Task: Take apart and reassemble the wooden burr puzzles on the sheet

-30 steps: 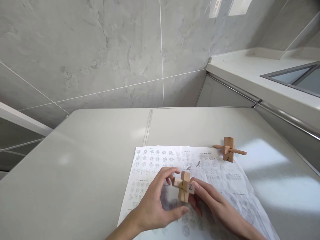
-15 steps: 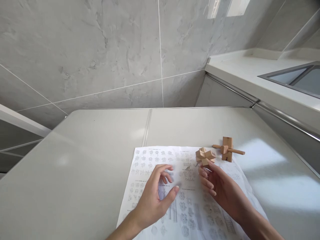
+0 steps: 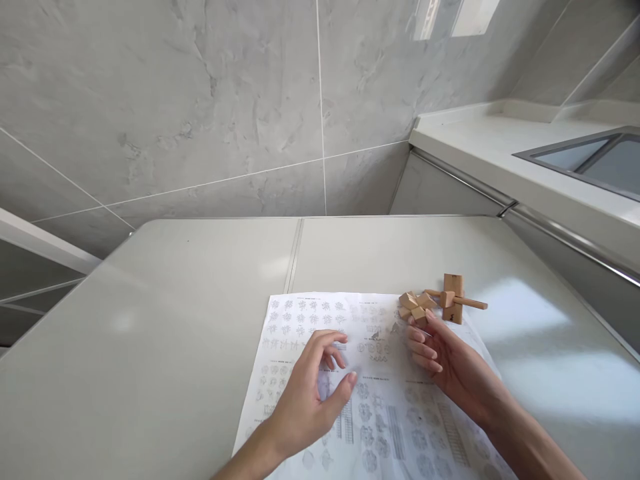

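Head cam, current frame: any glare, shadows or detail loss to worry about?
Head view: bright glare on the right side of the table, fainter spots left; head view: bright patches reflect off the wall, upper right; head view: soft shadow on the printed sheet by the right hand, fine print too small to read; head view: wooden puzzle edges distinguishable.

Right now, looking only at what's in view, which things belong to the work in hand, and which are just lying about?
In hand:
- wooden burr puzzle, at the right hand's fingertips
- printed diagram sheet, probably, beneath both hands; the left hand is empty

Lying about, apparently:
- wooden plate-and-rod puzzle, untouched
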